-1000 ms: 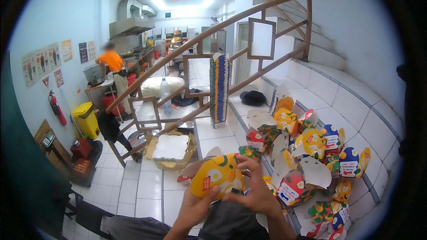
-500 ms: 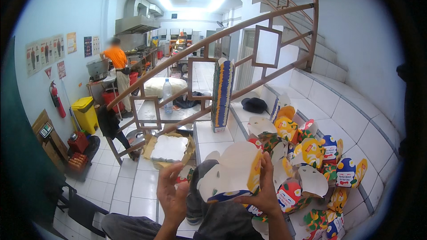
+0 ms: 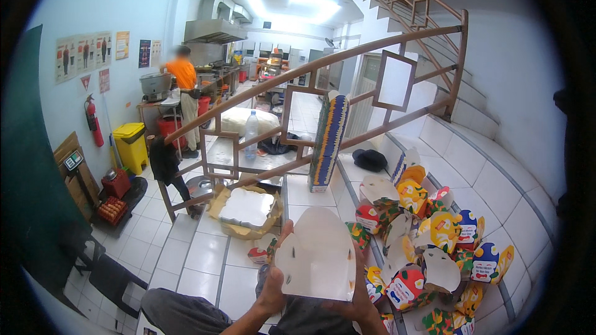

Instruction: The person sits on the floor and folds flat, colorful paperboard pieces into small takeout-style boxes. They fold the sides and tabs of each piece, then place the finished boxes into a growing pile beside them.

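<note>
An open paper food box [image 3: 320,267] stands in front of me, its white inside facing me and a tall rounded flap raised. My left hand [image 3: 272,288] grips its left side, thumb along the wall. Around the right side and lower edge, my right hand [image 3: 360,301] is closed on the same box. To the right, a heap of folded food boxes [image 3: 434,229] in yellow, red, blue and green covers the tiled steps. A small patterned box [image 3: 259,254] lies left of my hands. Beyond it, white flat box blanks [image 3: 247,206] rest in brown paper wrapping [image 3: 239,229].
A tall stack of boxes [image 3: 329,142] leans by the brown railing [image 3: 273,79]. A dark cap [image 3: 369,159] lies on a step. Past the railing stand a plastic bottle [image 3: 251,134] and a yellow bin [image 3: 131,146]. A person in orange [image 3: 184,74] works at the far left.
My left hand has closed in from the left onto the box. The box has turned so its inside faces me. The whole view has shifted slightly.
</note>
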`<state>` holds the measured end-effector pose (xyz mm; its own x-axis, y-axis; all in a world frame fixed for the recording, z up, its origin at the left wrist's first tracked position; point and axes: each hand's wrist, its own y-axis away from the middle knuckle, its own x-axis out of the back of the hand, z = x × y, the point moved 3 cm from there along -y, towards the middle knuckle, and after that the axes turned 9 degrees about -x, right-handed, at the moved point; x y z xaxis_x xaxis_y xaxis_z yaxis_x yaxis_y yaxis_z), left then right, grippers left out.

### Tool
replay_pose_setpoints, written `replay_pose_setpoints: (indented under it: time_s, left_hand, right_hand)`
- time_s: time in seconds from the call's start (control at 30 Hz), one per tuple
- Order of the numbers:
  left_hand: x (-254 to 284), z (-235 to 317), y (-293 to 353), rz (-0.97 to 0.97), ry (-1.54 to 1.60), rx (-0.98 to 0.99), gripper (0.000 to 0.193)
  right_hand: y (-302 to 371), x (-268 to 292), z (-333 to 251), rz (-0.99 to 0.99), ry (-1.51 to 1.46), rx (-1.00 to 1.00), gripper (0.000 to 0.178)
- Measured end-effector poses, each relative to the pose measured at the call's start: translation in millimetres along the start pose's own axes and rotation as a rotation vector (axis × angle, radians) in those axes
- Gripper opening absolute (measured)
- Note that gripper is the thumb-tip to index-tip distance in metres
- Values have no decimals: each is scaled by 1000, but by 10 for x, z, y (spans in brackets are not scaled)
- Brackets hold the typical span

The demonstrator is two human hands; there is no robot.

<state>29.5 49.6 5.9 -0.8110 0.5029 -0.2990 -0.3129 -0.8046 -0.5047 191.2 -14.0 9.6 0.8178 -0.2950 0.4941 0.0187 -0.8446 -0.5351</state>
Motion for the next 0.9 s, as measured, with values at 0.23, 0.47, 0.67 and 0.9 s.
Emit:
replay_pose_setpoints:
  time_s: [0.23, 0.47, 0.67, 0.9]
  left_hand:
    - [-88, 72, -11, 117, 218, -80, 103]
    - [-133, -10, 42, 115, 315, 8, 105]
    - [19, -273, 102, 278, 441, 18, 104]
    - [106, -134, -138, 166, 579, -287, 89]
  right_hand:
    - [52, -58, -21, -46, 70, 47, 124]
    - [118, -58, 1, -45, 7, 66, 129]
    - [128, -67, 20, -69, -99, 13, 132]
    - [-278, 11, -14, 18, -191, -18, 129]
